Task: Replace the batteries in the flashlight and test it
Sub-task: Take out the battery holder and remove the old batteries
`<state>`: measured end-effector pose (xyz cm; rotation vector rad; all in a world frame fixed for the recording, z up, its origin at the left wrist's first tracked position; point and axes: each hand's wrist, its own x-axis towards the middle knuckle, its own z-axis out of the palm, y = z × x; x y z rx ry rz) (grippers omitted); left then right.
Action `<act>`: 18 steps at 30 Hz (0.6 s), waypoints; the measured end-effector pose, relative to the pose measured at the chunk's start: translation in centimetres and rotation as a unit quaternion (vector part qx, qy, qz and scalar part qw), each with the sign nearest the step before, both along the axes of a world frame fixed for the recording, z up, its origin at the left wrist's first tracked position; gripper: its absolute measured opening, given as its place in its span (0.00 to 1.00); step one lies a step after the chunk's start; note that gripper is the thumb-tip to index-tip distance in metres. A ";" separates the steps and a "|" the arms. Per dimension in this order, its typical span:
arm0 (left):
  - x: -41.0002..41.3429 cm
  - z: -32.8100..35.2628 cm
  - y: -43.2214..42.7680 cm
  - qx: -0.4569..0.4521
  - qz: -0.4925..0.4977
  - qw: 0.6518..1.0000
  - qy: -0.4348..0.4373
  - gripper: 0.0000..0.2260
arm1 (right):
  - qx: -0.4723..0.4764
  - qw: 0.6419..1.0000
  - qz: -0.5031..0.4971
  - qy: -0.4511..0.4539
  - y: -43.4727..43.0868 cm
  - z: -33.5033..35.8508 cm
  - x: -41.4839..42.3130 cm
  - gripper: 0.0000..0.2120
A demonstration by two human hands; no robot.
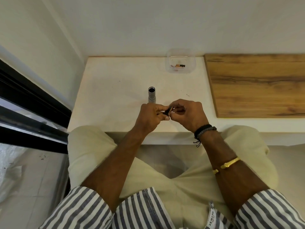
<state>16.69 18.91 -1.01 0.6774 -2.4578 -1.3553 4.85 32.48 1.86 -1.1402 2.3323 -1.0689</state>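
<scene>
While the grey flashlight body [152, 95] stands upright on the white table [107, 96] just beyond the knuckles, left hand [151, 115] and right hand [189, 113] together pinch a small dark battery holder [168, 111].

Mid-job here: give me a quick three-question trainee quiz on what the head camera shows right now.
1. True or false: the flashlight body stands upright on the white table, open end up.
2. Where are the spare batteries? A) clear container B) wooden board C) floor
3. What do both hands hold?

Key: 1 true. 2 A, the clear container. 3 A small dark part, pinched between left hand and right hand.
</scene>
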 end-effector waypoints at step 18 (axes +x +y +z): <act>-0.2 -0.3 0.3 -0.011 0.032 0.997 0.075 0.17 | -0.060 0.997 -0.037 -0.005 -0.1 -0.6 0.2 0.07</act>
